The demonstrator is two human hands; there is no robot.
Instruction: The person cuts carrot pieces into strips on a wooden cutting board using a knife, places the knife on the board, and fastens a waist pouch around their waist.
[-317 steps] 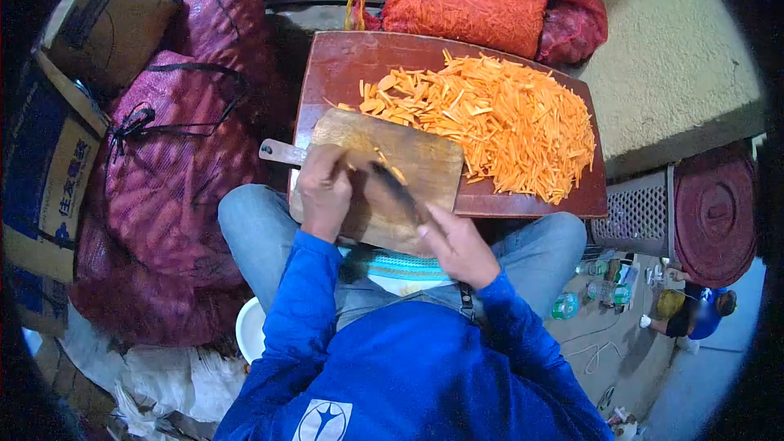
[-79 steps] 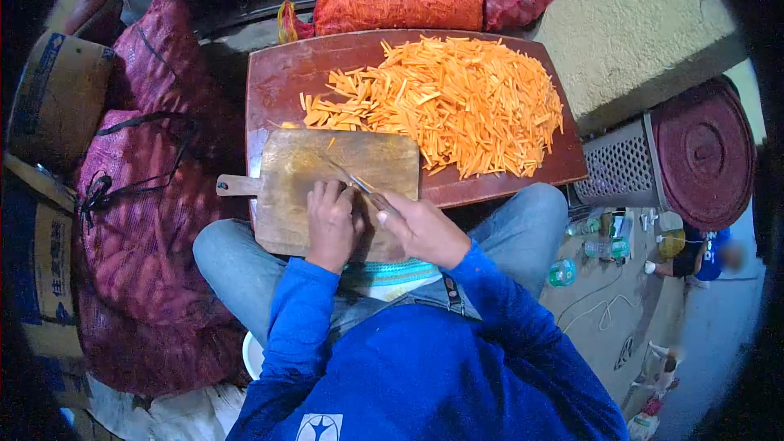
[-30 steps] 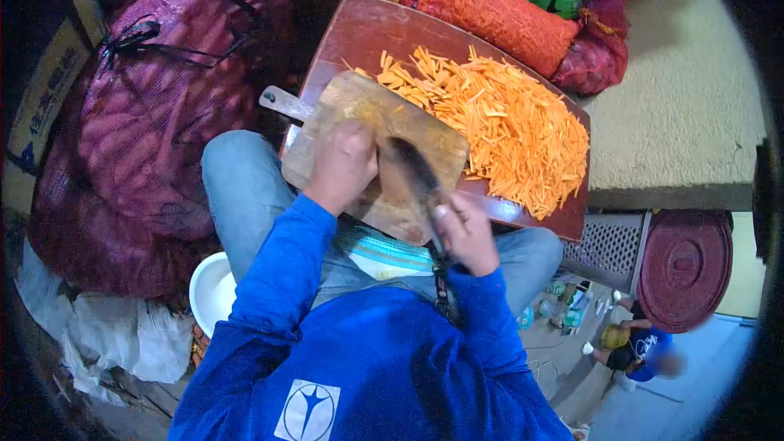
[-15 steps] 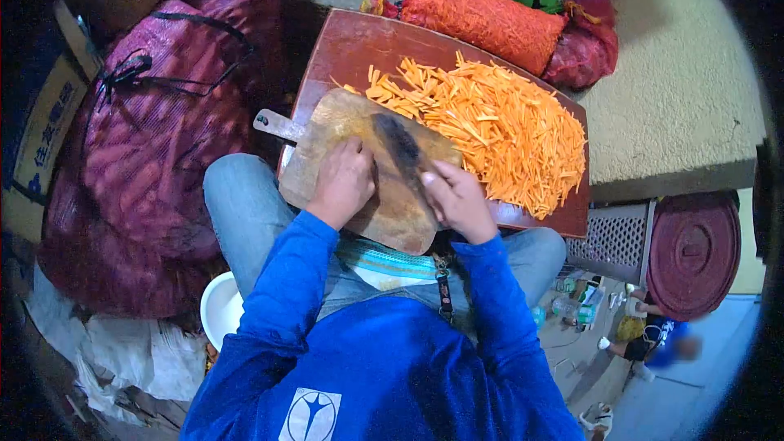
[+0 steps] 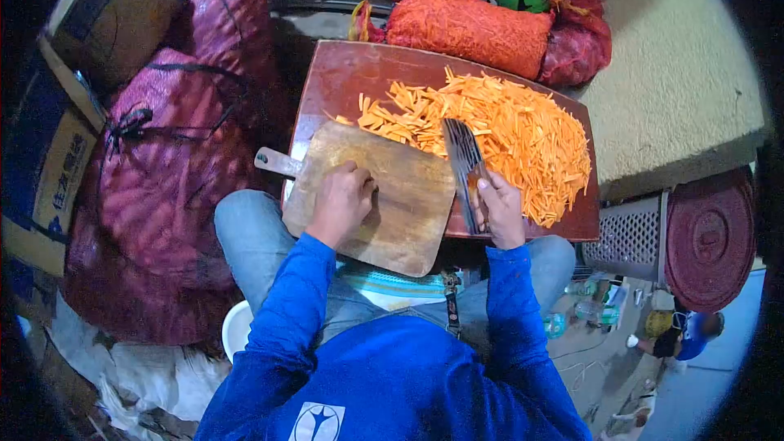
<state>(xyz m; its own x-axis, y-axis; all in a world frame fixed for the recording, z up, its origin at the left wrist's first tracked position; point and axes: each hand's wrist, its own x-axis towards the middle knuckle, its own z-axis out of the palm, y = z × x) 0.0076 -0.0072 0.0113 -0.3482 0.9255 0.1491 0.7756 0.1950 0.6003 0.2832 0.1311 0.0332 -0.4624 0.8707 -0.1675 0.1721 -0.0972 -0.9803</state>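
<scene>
A wooden cutting board [image 5: 400, 196] with a handle lies tilted on the near left part of a reddish-brown table [image 5: 347, 65]. My left hand [image 5: 343, 200] rests on the board with its fingers curled; whatever may be under them is hidden. In my right hand [image 5: 500, 206] is a wide-bladed knife [image 5: 464, 155], gripped by its handle past the board's right edge. The blade points away from me, its tip near a large heap of cut carrot sticks [image 5: 514, 131].
An orange-filled mesh sack [image 5: 469, 33] lies along the table's far edge. Big red mesh sacks [image 5: 171, 220] and cardboard boxes [image 5: 114, 24] crowd the left. A white basin [image 5: 235, 328] sits by my left leg. At right are a grey crate [image 5: 625, 233], a maroon lid [image 5: 709, 241] and another person [image 5: 694, 339].
My right hand has carried the knife rightward, off the board to beside the carrot heap. My left hand stays curled on the board. The camera view has shifted slightly.
</scene>
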